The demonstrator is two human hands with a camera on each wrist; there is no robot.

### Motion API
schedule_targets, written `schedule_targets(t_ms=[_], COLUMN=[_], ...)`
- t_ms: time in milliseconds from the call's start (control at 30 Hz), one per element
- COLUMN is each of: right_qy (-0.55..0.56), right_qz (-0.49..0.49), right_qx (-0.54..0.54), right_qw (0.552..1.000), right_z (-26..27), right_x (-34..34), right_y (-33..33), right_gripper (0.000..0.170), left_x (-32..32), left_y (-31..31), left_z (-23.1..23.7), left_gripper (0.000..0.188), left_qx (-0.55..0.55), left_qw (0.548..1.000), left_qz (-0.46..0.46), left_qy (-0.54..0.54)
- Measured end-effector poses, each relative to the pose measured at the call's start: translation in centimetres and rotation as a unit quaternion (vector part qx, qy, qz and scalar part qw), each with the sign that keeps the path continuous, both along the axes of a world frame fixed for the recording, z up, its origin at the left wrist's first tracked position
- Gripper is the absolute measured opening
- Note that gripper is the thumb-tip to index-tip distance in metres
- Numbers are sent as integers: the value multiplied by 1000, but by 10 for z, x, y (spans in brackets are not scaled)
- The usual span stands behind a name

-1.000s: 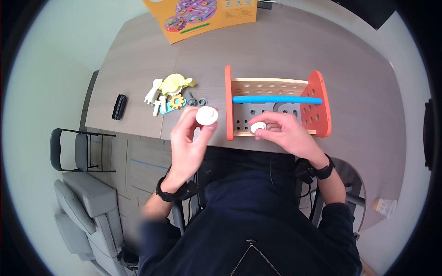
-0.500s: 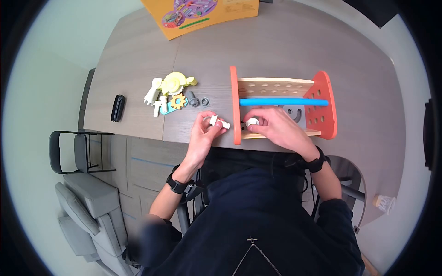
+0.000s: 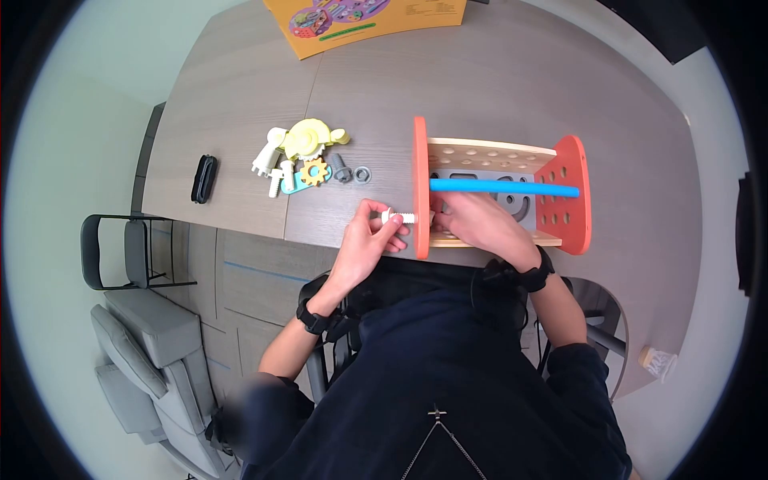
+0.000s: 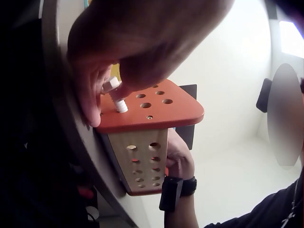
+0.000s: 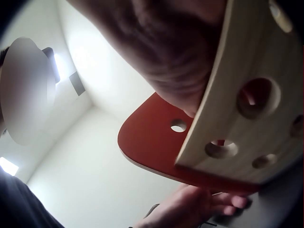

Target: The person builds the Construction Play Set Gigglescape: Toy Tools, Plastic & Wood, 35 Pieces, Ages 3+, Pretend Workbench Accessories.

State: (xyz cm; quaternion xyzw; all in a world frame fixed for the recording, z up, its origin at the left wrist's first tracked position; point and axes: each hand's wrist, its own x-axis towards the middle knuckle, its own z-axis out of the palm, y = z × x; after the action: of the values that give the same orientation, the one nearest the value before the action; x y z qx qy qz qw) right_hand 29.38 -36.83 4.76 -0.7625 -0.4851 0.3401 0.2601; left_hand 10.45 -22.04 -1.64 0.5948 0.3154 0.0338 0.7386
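My left hand (image 3: pixel 364 246) pinches a white bolt (image 3: pixel 406 218) by its head end. In the left wrist view the hexagonal head (image 4: pixel 111 84) sticks out, and the threaded tip stands at a hole in the toolbox's red end panel (image 4: pixel 180 111). From inside the toolbox, my right hand (image 3: pixel 484 222) reaches under the blue bar (image 3: pixel 504 187) to the inner face of that same panel. Its fingertips hold a small white nut, now mostly hidden behind the fingers and panel. The toolbox has pale wooden sides (image 4: pixel 142 142) with round holes.
Left of the toolbox lie a yellow toy piece (image 3: pixel 307 139), an orange gear (image 3: pixel 314 172), a grey bolt (image 3: pixel 340 170) and a grey nut (image 3: pixel 362 174). A black case (image 3: pixel 205 179) is farther left. At the back stands a yellow box (image 3: pixel 376 32).
My left hand has turned the bolt sideways and brought it right, against the red panel. The right hand has moved left with the white nut to the panel's inner face.
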Motion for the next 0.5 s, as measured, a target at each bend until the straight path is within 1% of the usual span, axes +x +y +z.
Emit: schedule_targets(t_ms=[67,167,300,367,467,500], right_qy=[-29,-31,7,38,48,63], right_qz=[6,-2,-5,-17,7,17], right_qx=[-6,-32,-16,-17,-16,-49], right_qw=[1000,999,1000,999,999,997], right_z=[-2,5,-2,0,1,5], right_x=[-1,-4,-2,-1,3,5], right_y=[3,8,8,8,4,3], right_gripper=[29,26,25,24,27,28], left_x=[0,0,2,3,4,4], left_y=[0,1,0,0,-2,-2], left_z=[5,7,17,9,7,7], left_gripper=[24,25,27,28,29,30], left_qx=[13,58,108,127,129,126], left_qw=[1000,998,993,990,990,991], left_qz=[-8,-21,-29,-29,-28,-27], left_qy=[11,23,49,50,43,40])
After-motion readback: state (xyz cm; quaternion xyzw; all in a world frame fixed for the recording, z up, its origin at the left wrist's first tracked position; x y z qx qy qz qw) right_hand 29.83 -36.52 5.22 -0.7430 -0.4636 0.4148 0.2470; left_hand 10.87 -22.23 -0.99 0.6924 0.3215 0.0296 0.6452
